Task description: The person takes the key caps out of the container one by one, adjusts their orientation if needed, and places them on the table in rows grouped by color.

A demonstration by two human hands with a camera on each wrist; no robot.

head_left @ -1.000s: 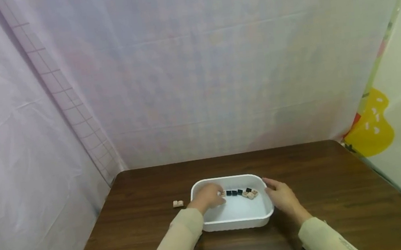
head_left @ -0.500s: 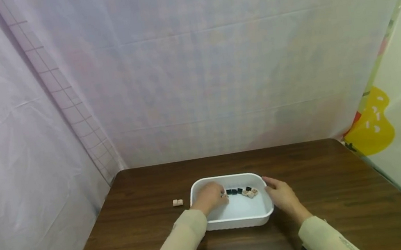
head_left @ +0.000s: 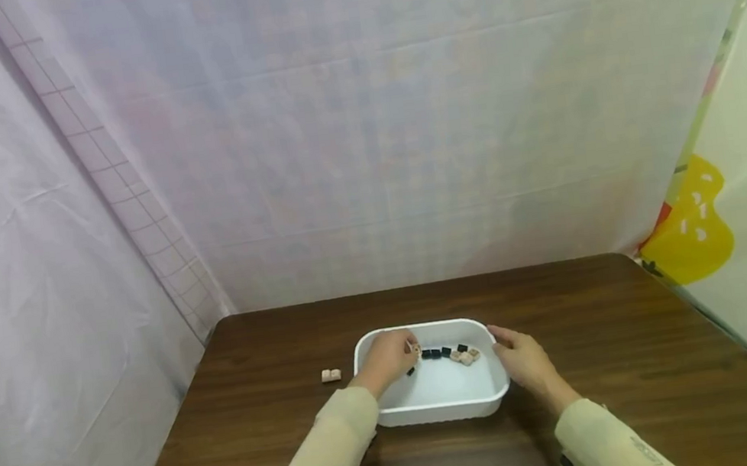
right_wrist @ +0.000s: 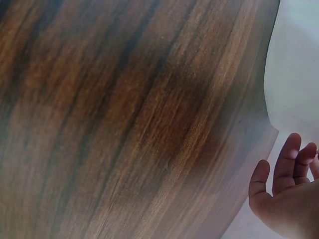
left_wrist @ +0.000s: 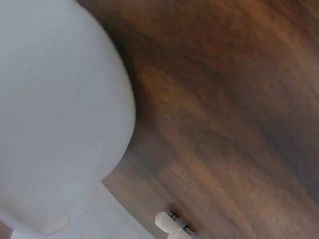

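Note:
My left hand point(head_left: 385, 358) reaches inside a white tray point(head_left: 449, 411) near its left end. Its fingers pinch a small beige piece point(head_left: 417, 349) like a keycap; a small dark piece point(head_left: 411, 372) shows under the fingers. On the other side my right hand point(head_left: 528, 366) grips the tray's right rim, thumb over the edge. In the right wrist view its curled fingers point(right_wrist: 286, 162) lie close to the outer wall point(right_wrist: 294, 64). Black pieces point(head_left: 436, 353) line the tray's far side, with a cluster of beige pieces point(head_left: 465, 358) to their right.
Two joined-looking beige pieces point(head_left: 330, 375) with dark undersides lie on the brown wooden table point(head_left: 285, 427), left of the tray; they also show as beige pieces point(left_wrist: 169, 223) in the left wrist view. A whitish curtain point(head_left: 371, 149) hangs behind the table.
My left hand has reached further to the right, closed its fingers on a beige piece and risen slightly, uncovering a dark piece. The right hand stays at the tray's rim.

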